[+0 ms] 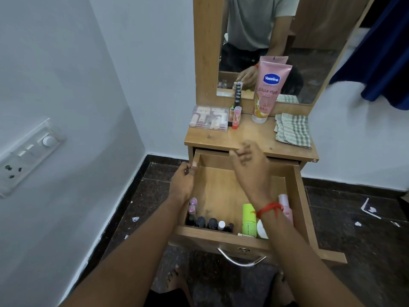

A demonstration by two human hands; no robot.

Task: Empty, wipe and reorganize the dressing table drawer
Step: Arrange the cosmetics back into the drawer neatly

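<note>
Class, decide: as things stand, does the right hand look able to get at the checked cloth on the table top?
Probably yes. The right hand hovers at the front edge of the table, and only bare wood lies between it and the cloth.

Desk point(250, 140), top:
- case point(209, 118) at the back left corner
- small tubes point(235, 117) upright, just right of the case
- stack of pots point(238, 94) behind those tubes, against the mirror point(321, 63)
- lotion tube point(269, 91) upright at back centre
- folded cloth point(293, 131) at the right edge

Drawer point(221, 191), pulled out below the desk's front edge:
- row of bottles point(210, 223) along the front wall, left half
- two tubes point(192, 204) against the left wall, behind the row
- lying tube point(248, 218) right of the row
- jar point(262, 229) beside it, towards the front right
- bottle point(285, 204) along the right wall
</note>
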